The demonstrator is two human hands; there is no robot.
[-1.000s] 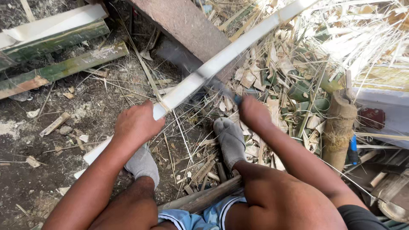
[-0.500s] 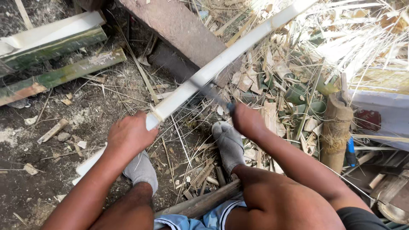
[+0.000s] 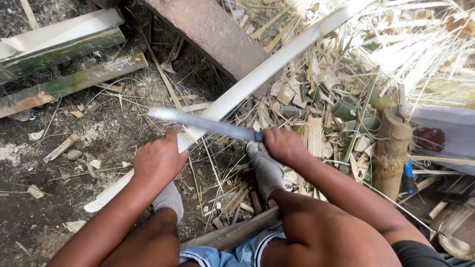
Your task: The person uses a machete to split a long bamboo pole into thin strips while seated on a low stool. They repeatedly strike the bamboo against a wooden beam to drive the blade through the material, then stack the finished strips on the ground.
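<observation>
A long pale split bamboo strip (image 3: 257, 79) runs from the lower left to the upper right across the ground. My left hand (image 3: 159, 159) grips it near its lower end, just above my grey-socked left foot (image 3: 169, 199). My right hand (image 3: 283, 145) is closed on the handle of a long knife (image 3: 203, 122). The blade lies crosswise over the strip, its tip pointing left, just past my left hand. My right foot (image 3: 266, 169), also in a grey sock, sits under the right hand.
Split green bamboo pieces (image 3: 64, 44) lie at the upper left. A brown plank (image 3: 213, 34) slants behind the strip. Shavings and offcuts (image 3: 336, 99) pile up at the right beside an upright bamboo stump (image 3: 391, 148). A round pole (image 3: 232, 232) lies under my legs.
My right hand has swung the knife out to the left, so the blade now crosses over the strip. My left hand has slid down the strip toward me.
</observation>
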